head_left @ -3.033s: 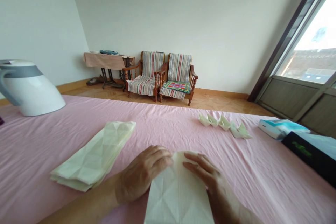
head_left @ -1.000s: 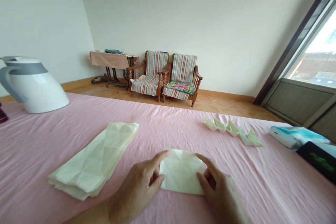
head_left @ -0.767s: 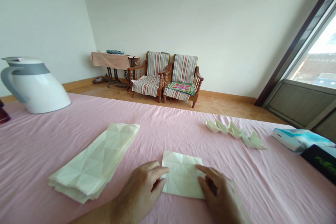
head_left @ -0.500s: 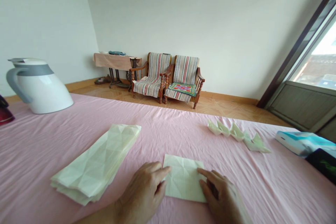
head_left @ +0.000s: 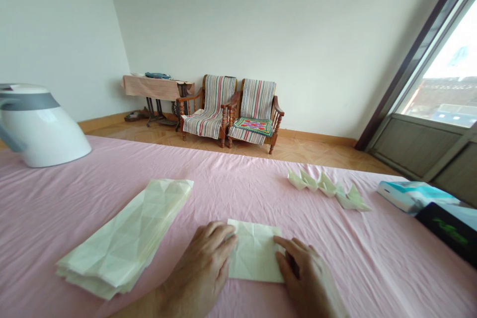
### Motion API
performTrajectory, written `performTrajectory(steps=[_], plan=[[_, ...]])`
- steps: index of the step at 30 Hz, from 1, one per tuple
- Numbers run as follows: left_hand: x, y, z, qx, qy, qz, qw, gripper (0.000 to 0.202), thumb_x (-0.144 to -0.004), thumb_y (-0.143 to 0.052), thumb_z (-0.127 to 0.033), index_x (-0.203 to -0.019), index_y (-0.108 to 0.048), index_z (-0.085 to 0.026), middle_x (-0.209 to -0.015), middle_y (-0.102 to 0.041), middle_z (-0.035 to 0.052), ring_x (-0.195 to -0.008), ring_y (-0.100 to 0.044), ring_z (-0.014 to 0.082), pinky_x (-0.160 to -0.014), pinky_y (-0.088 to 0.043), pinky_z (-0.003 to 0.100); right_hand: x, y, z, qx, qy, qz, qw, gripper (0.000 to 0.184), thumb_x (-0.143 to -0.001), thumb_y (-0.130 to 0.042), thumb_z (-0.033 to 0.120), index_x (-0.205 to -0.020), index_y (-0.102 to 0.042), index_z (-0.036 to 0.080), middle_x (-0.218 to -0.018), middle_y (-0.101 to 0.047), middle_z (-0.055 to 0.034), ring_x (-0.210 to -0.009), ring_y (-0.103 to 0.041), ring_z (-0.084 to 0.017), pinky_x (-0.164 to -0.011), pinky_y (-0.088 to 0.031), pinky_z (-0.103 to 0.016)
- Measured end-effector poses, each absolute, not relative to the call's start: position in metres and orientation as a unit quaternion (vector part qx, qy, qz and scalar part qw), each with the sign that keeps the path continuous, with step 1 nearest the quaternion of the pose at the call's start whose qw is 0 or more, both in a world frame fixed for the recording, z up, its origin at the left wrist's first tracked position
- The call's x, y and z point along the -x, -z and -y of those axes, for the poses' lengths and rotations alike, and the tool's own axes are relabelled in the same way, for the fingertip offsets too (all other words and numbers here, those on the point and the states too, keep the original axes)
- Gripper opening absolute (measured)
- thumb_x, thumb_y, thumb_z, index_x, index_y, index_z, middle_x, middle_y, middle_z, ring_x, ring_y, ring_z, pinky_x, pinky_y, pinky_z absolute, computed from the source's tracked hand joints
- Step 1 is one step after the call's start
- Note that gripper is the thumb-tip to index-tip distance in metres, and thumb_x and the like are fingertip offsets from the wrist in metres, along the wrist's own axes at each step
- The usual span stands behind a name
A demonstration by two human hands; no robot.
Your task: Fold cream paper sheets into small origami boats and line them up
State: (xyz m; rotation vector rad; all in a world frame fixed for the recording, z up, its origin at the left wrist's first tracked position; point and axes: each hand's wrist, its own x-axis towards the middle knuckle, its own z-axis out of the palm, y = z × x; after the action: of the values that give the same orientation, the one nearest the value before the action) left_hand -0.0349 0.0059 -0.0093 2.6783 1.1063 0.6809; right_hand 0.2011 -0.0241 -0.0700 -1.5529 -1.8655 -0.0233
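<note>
A pale green square of folded paper with crease lines lies flat on the pink cloth in front of me. My left hand grips its left edge, fingertips over the upper left corner. At the right edge, my right hand has its forefinger and thumb on the paper, the other fingers curled. To the left is a stack of creased pale green sheets. Several folded paper boats stand in a row beyond my right hand.
A white and grey jug stands at the far left of the pink-covered table. On the right are a blue and white tissue pack and a black box. Two wooden armchairs stand by the wall.
The view has turned slightly to the right, so things appear shifted left. My left fingers have closed up over the paper's left edge; my right hand keeps its place at the right edge.
</note>
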Motion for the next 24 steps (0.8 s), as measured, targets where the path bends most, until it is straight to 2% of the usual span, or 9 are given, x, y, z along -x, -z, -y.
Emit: performTrajectory(steps=[9,12,14,17,20,24], plan=[[0.035,0.009,-0.008,-0.905,-0.222,-0.353,0.079,0.040,-0.083,-0.047,0.000,-0.117,-0.061,-0.017,-0.120,-0.062,0.0097,-0.113,-0.054,0.0233,-0.099,-0.043,0.045,-0.204,0.061,0.027,0.625,0.071,0.722,0.287,0.027,-0.091,-0.047,0.030,-0.105,-0.067,0.019,-0.070,-0.064,-0.0032,-0.061,-0.062,-0.019,-0.060,-0.045,-0.031],[0.034,0.007,-0.009,-0.902,-0.217,-0.361,0.093,0.037,-0.084,-0.052,-0.004,-0.117,-0.061,-0.018,-0.119,-0.062,0.0085,-0.113,-0.054,0.0238,-0.099,-0.042,0.046,-0.202,0.047,0.030,0.606,0.107,0.728,0.303,0.028,-0.090,-0.044,0.022,-0.107,-0.066,0.019,-0.083,-0.067,-0.0071,-0.071,-0.064,-0.021,-0.064,-0.047,-0.033],[0.034,0.006,-0.010,-0.902,-0.212,-0.363,0.099,0.037,-0.084,-0.055,-0.006,-0.118,-0.061,-0.019,-0.118,-0.062,0.0079,-0.113,-0.054,0.0244,-0.099,-0.041,0.046,-0.196,0.038,0.030,0.555,0.135,0.757,0.316,0.029,-0.089,-0.044,0.017,-0.109,-0.065,0.020,-0.098,-0.069,-0.0093,-0.085,-0.066,-0.023,-0.072,-0.048,-0.036],[0.035,0.004,-0.011,-0.904,-0.210,-0.360,0.099,0.039,-0.083,-0.058,-0.006,-0.119,-0.061,-0.020,-0.118,-0.062,0.0072,-0.113,-0.054,0.0250,-0.099,-0.040,0.047,-0.186,0.034,0.030,0.437,0.166,0.832,0.298,0.035,-0.086,-0.049,0.015,-0.118,-0.061,0.018,-0.116,-0.068,-0.0074,-0.108,-0.062,-0.023,-0.087,-0.047,-0.037],[0.035,0.003,-0.009,-0.908,-0.206,-0.353,0.093,0.042,-0.082,-0.058,-0.004,-0.120,-0.062,-0.023,-0.118,-0.062,0.0061,-0.112,-0.054,0.0248,-0.097,-0.040,0.045,-0.177,0.038,0.029,0.337,0.192,0.880,0.273,0.038,-0.090,-0.050,0.019,-0.127,-0.056,0.014,-0.124,-0.065,-0.0056,-0.111,-0.062,-0.019,-0.091,-0.049,-0.032],[0.036,0.000,-0.008,-0.911,-0.208,-0.346,0.086,0.045,-0.081,-0.059,-0.004,-0.120,-0.063,-0.026,-0.118,-0.062,0.0057,-0.111,-0.055,0.0250,-0.095,-0.040,0.043,-0.179,0.045,0.029,0.335,0.183,0.892,0.243,0.038,-0.092,-0.054,0.024,-0.128,-0.056,0.014,-0.124,-0.065,-0.0067,-0.113,-0.062,-0.019,-0.092,-0.051,-0.030]])
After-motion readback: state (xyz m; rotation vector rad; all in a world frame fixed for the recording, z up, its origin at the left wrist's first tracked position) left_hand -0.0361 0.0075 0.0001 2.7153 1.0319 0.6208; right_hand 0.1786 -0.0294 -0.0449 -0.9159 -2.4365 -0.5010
